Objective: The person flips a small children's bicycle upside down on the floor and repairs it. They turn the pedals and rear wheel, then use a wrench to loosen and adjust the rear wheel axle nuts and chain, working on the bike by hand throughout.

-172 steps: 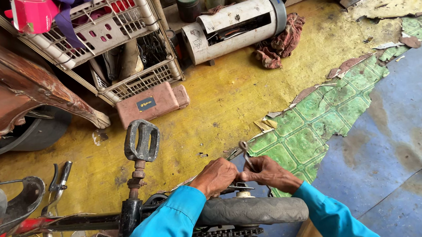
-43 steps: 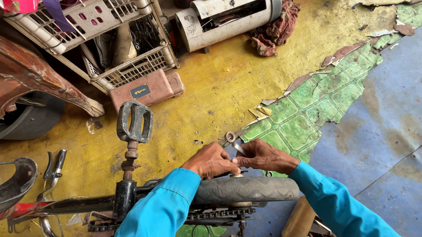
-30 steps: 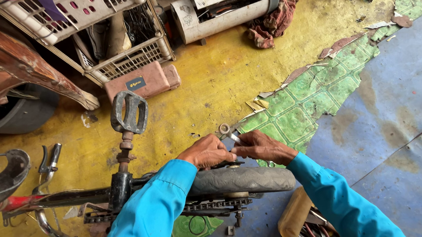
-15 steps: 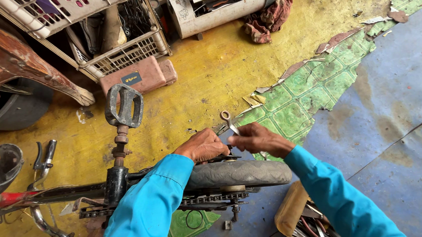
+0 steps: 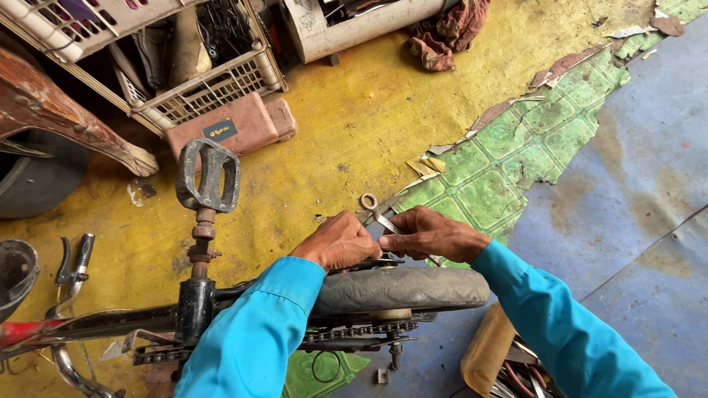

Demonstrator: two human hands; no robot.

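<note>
A: Item, both hands?
B: Left hand [image 5: 338, 241] and right hand [image 5: 428, 234], fingers pinched shut on one wrench [image 5: 378, 215], steadying it above the small tyre [image 5: 400, 289].
A: Bicycle?
B: Laid on the floor [image 5: 349, 117], pedal [image 5: 207, 175] upward, giving access.

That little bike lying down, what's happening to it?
A person in bright blue sleeves is working on a small bicycle's grey rubber wheel, which lies flat above the yellow floor. The left hand and right hand meet over its hub, holding a slim metal spanner there. The grey pedal sticks upward nearby.
</note>
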